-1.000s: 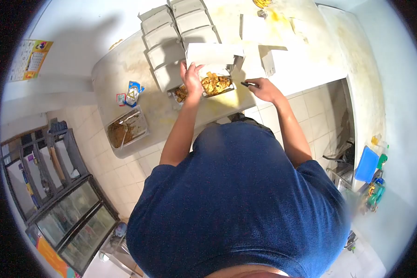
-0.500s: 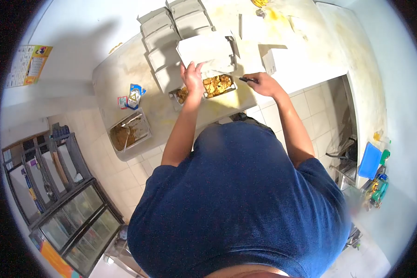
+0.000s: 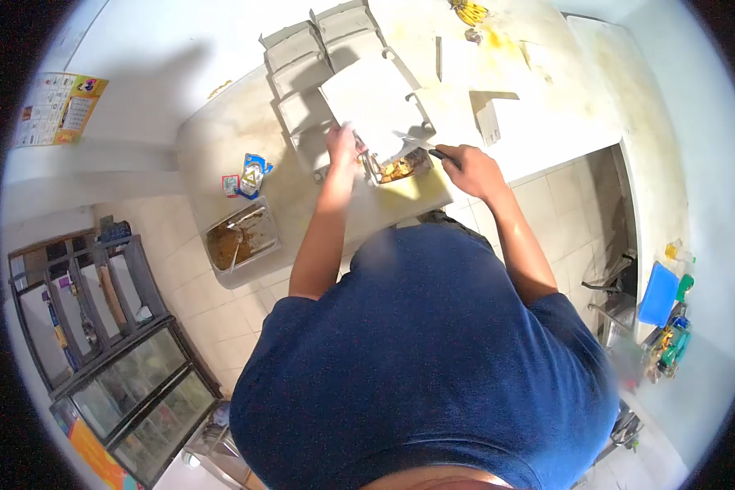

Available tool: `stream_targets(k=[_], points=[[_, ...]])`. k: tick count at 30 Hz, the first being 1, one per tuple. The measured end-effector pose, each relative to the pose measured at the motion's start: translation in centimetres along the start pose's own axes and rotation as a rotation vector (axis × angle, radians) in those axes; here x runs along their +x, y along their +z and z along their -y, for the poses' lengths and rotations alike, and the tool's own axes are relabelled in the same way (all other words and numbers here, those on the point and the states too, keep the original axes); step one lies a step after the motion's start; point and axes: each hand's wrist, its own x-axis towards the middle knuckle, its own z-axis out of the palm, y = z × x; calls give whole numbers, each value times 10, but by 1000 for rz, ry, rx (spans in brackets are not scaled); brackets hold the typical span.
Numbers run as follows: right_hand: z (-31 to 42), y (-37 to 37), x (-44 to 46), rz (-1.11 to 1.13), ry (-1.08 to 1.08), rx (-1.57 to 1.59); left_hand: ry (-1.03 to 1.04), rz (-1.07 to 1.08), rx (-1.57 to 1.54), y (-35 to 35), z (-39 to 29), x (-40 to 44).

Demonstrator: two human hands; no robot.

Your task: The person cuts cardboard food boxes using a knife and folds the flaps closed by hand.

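A white cardboard box (image 3: 382, 170) with browned food pieces (image 3: 398, 169) in it lies near the counter's front edge. Its broad white lid (image 3: 367, 94) is folded back, away from me. At the box's left side, my left hand (image 3: 343, 147) has its fingers closed on the cardboard edge. My right hand (image 3: 475, 171) grips the black handle of a knife (image 3: 412, 142), at the box's right. The pale blade points left over the far part of the food; whether it touches the food I cannot tell.
Several open white boxes (image 3: 304, 80) stand in rows at the back left. Left on the counter are a blue-and-white packet (image 3: 254, 174) and a metal tray (image 3: 276, 237) with brown residue and a utensil. Bananas (image 3: 469, 12) lie at the far edge.
My left hand has gone from spread fingers by the lid to holding the box's left edge. The knife has moved left over the food. The view has shifted slightly.
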Motion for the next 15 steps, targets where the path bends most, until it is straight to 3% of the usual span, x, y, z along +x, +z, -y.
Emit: stream_targets(k=[5, 8, 11, 15], points=[[1, 4, -9, 16, 53, 107, 2, -16, 59, -5, 10, 7], [-14, 13, -10, 6, 98, 531, 30, -23, 96, -8, 8, 10], [-18, 16, -16, 82, 165, 755, 32, -21, 130, -12, 9, 5], [-14, 45, -6, -172, 273, 837, 109, 54, 202, -14, 12, -5]])
